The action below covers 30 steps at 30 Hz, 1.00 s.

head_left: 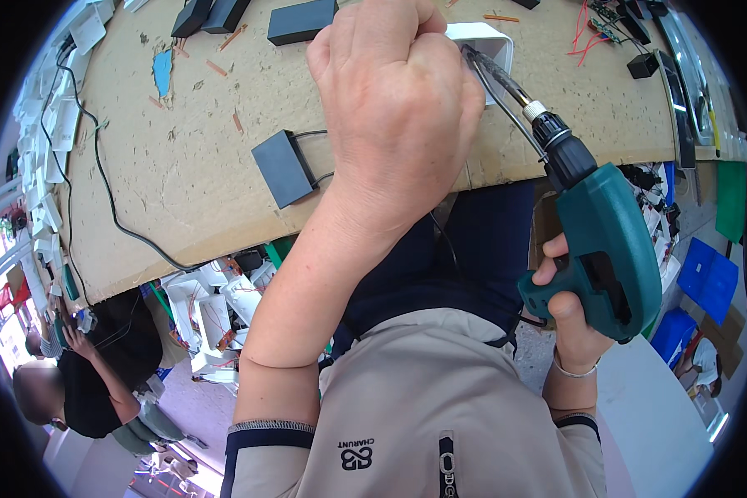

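My right hand (571, 319) is wrapped round the handle of a green pistol-shaped soldering gun (618, 224). The gun slants up and to the left, and a thin metal feed tube runs beside its tip. That tip reaches the opening of a white plastic housing (504, 51) on the bench, close to the knuckles of my left hand (398, 100). My left hand is closed, with its back toward me, at the left side of the housing. Its fingertips, and whatever they grip, are hidden. A black box-shaped part (283, 170) with black leads lies left of my left wrist.
Cardboard covers the workbench (199, 166). More black boxes (301, 22) lie along its far side. Circuit boards with red wires (603, 31) are at the far right. A black cable (100, 178) crosses the left. White housings (212, 311) fill the space below the bench; another person (100, 373) works at left.
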Tool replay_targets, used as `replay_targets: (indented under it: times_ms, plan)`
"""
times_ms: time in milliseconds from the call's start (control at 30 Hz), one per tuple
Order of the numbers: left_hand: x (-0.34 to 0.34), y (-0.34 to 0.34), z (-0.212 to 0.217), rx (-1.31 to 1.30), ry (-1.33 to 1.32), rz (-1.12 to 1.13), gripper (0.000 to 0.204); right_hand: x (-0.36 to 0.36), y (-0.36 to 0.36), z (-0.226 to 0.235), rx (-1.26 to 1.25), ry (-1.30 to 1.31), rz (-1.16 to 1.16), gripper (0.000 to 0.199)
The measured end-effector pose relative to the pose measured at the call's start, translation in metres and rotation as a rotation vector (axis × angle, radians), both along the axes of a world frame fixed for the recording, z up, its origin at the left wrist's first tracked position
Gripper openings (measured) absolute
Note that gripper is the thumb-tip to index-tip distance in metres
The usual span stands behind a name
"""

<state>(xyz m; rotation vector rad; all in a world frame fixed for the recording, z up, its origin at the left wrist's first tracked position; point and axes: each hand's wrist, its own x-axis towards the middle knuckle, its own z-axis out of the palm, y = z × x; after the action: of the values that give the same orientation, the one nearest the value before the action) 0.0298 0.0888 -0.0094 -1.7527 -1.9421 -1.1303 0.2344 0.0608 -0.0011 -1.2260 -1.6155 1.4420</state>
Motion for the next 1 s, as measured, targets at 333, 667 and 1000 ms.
replay_targets:
  times_ms: [333, 667, 1000]
  plan:
    - [0.0006, 0.0001, 0.0007, -0.006, -0.026, 0.008, 0.012, -0.0041, -0.0023, 0.0067, 0.001, -0.03, -0.016, 0.065]
    - [-0.0009, -0.0005, -0.0003, -0.002, -0.005, 0.001, 0.012, 0.0027, -0.0034, 0.0082, -0.031, 0.048, 0.06, 0.042]
    - [-0.0003, 0.0004, -0.0005, -0.012, -0.032, 0.008, 0.011, 0.0022, -0.0029, 0.0078, -0.018, 0.058, 0.055, 0.048]
